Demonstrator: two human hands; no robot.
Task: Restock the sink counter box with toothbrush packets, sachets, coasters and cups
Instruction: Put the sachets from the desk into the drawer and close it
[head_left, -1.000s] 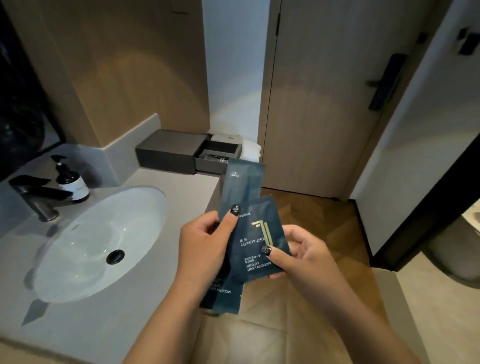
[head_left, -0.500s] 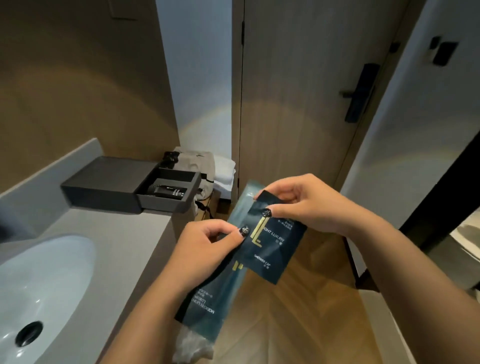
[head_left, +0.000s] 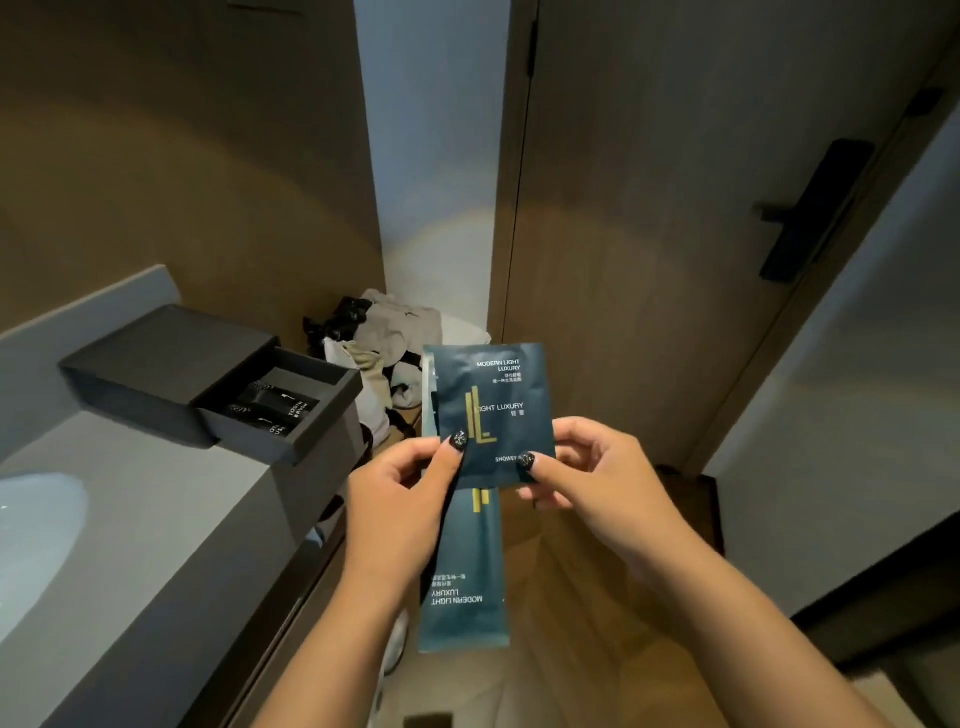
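Left hand (head_left: 400, 493): thumb and fingers pinch the lower left edge of a square blue sachet (head_left: 491, 410), centre of frame, print facing up, apparently so the label can be read.

Right hand (head_left: 587, 467): pinches the sachet's lower right corner, steadying it level.

Long packet (head_left: 465, 577): same blue, hanging behind the sachet toward the bottom of the frame, print upside down; which hand traps it cannot be told.

Box (head_left: 171, 364): dark, left of centre on the worktop (head_left: 156, 545), drawer (head_left: 311, 415) pulled out toward the hands, ready for filling; two black toothbrush packets (head_left: 275, 410) lie inside.

Sink (head_left: 31, 545): lower left edge.

Door (head_left: 675, 234): upper right, shut.
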